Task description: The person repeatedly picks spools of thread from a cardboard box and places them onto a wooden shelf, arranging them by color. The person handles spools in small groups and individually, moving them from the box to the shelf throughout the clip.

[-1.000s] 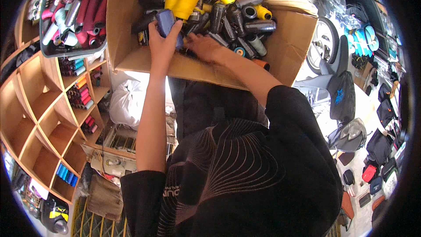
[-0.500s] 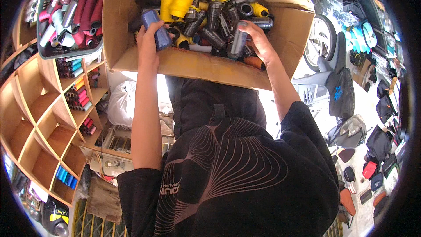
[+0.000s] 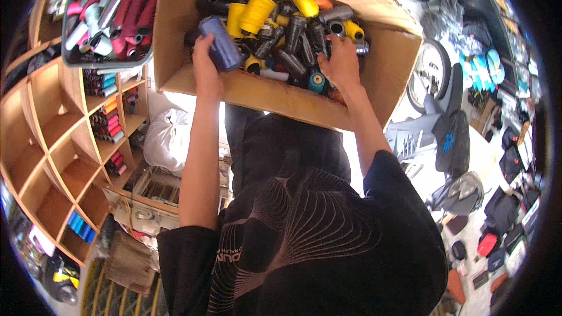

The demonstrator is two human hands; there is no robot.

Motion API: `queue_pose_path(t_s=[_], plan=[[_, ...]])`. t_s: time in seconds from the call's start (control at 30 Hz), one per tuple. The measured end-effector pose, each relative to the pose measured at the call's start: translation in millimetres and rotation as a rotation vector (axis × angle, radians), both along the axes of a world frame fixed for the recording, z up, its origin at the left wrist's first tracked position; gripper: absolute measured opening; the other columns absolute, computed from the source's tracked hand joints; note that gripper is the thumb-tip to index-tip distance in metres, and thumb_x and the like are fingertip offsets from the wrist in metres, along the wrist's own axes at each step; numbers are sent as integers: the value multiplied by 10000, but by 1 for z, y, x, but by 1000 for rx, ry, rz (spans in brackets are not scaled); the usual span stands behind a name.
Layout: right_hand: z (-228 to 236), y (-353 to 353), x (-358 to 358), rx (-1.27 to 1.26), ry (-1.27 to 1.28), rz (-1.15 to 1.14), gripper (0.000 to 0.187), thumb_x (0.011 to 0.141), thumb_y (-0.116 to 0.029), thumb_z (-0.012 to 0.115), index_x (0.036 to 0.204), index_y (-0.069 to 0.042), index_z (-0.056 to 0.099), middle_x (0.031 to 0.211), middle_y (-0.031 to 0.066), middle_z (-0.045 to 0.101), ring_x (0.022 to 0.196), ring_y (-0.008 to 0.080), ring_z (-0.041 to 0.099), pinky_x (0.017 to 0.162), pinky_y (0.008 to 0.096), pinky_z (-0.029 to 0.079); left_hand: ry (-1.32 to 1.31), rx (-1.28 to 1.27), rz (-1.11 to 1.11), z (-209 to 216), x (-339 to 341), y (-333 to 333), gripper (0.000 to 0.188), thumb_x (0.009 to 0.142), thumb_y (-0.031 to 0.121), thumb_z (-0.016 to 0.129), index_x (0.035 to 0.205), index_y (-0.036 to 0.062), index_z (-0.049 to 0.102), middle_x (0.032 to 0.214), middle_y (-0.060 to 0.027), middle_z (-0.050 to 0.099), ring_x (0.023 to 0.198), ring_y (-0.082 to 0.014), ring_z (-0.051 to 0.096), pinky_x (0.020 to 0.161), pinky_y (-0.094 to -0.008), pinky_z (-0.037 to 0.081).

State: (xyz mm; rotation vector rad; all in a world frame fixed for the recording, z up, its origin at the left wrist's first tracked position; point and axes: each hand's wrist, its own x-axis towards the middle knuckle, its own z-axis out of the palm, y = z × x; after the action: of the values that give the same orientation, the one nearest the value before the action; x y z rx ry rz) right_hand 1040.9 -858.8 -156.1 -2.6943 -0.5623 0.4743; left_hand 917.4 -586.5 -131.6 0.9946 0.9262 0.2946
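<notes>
A cardboard box (image 3: 263, 95) full of thread spools tilts in front of me. My left hand (image 3: 206, 64) is closed round a large blue thread spool (image 3: 221, 47) at the box's left side. My right hand (image 3: 341, 65) reaches down into the right part of the heap, fingers bent; its fingertips are partly lost among dark spools, so what they grip is unclear. Beside that hand lie a teal-topped spool (image 3: 317, 82) and a black spool (image 3: 297, 31). Yellow spools (image 3: 257, 14) lie further back in the heap.
At far left a dark bin (image 3: 105, 63) holds maroon and pale spools. A wooden cubby shelf (image 3: 55, 140) below it has coloured spools in some compartments. A white bag (image 3: 167, 140) sits beside the shelf. To the right are a wheel (image 3: 430, 76) and scattered bags (image 3: 503, 210).
The grey spool that my right hand held no longer shows there; that hand has turned downward into the heap. A teal-topped spool has come into sight. My left hand keeps the blue spool.
</notes>
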Motion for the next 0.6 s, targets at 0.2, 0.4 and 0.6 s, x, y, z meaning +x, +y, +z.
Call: queue_pose_path(t_s=[0.2,0.4,0.6], plan=[[63,87,-13,661,603,-25,283,959,-172,676,1197,-24,635,1101,86,675,1000,139,632,872,299,518,-72,95,-16,84,-13,-26,519,874,208,788,1278,34,512,1121,-84,635,1039,-149,596,928,-300,466],[150,149,-59,742,812,390,478,934,-226,716,1336,-26,554,1205,93,637,1062,169,618,905,321,509,-86,195,81,110,-76,-18,622,877,271,804,1312,15,441,1169,-133,616,1060,-183,610,902,-319,506],[155,180,-142,577,978,598,497,925,-252,718,1318,11,568,1183,102,646,1013,170,641,821,312,531,-25,79,171,134,-196,-15,619,931,433,705,1338,41,454,1190,-136,579,1047,-206,595,845,-329,511]])
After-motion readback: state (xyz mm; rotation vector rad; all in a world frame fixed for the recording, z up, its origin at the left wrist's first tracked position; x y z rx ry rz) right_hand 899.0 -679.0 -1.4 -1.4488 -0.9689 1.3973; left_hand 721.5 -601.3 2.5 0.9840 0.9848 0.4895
